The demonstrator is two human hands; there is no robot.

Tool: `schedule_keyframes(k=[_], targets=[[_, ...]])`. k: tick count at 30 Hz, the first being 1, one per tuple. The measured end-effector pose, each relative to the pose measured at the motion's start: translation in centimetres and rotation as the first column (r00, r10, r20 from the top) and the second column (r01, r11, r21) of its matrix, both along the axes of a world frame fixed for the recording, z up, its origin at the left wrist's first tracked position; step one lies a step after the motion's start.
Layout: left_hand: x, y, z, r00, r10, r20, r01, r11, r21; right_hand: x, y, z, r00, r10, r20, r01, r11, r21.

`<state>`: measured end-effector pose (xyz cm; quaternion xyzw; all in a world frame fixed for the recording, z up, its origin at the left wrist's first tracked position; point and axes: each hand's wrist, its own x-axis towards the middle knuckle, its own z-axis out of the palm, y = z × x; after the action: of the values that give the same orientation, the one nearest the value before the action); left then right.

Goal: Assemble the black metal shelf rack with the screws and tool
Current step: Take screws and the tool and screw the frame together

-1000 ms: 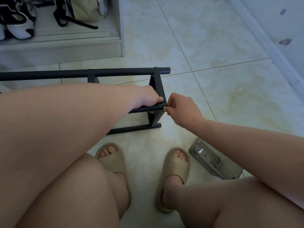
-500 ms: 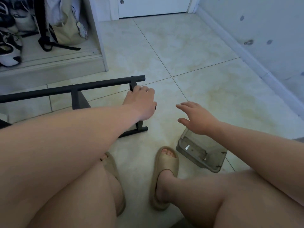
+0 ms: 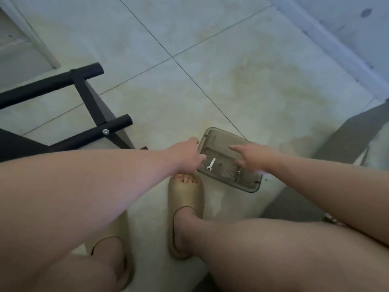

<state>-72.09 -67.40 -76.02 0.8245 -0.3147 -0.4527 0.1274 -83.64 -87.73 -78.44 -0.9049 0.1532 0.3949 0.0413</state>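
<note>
Fingers [image 3: 234,147] of my right hand [image 3: 255,160] spread loose over the tray [image 3: 221,137], holding nothing; my left hand [image 3: 187,157] hangs empty at its left edge. Between them lies the wrench [image 3: 211,164], likely light, stiff and slippery; I'd pinch its shank. The rack [image 3: 88,98] stands on the floor [image 3: 231,81], further left.

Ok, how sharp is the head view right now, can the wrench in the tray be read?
Head view: soft blur overall, strongest on the right hand; the wrench reads as a bright, clear shape in the tray; light is dim and flat, with no glare.
</note>
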Motion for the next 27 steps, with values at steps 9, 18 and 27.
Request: schedule_keyframes(k=[9, 18, 27], targets=[[-0.8, -1.7, -8.5, 0.952, 0.275, -0.135, -0.274, 0.961, 0.028, -2.6, -1.3, -10.1, 0.988, 0.083, -0.129, -0.091, 0.994, -0.055], [-1.7, -1.6, -11.2, 0.854, 0.419, -0.308, -0.459, 0.886, -0.067, -3.2, -2.0, -13.1, 0.932, 0.327, -0.156, -0.357, 0.901, -0.245], [-1.6, -1.7, -10.7, 0.840, 0.428, -0.333, -0.466, 0.884, -0.039, -2.7, -2.2, -13.9, 0.931, 0.331, -0.153, -0.361, 0.895, -0.262]])
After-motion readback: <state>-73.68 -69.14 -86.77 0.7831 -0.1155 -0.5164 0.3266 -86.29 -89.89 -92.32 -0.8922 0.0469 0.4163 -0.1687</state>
